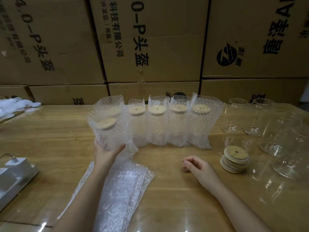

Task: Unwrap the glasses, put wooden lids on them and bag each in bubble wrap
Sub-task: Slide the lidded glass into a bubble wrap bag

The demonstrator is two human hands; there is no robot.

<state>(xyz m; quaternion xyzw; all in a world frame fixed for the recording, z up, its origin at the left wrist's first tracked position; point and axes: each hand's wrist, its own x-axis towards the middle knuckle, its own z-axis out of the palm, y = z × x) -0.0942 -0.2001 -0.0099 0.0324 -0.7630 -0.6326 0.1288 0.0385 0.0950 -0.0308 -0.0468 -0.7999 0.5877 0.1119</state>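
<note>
My left hand grips the base of a bagged glass, a lidded glass inside a bubble-wrap bag, held at the left end of a row. Several more bagged glasses with round wooden lids stand upright in that row across the table's middle. My right hand rests on the table with fingers loosely curled and nothing in it. To its right sits a short stack of wooden lids. Bare clear glasses stand and lie at the right. Flat bubble-wrap bags lie under my left forearm.
Large printed cardboard boxes wall off the back of the wooden table. A grey device with a cable sits at the left edge. White wrapping scraps are piled at the far left.
</note>
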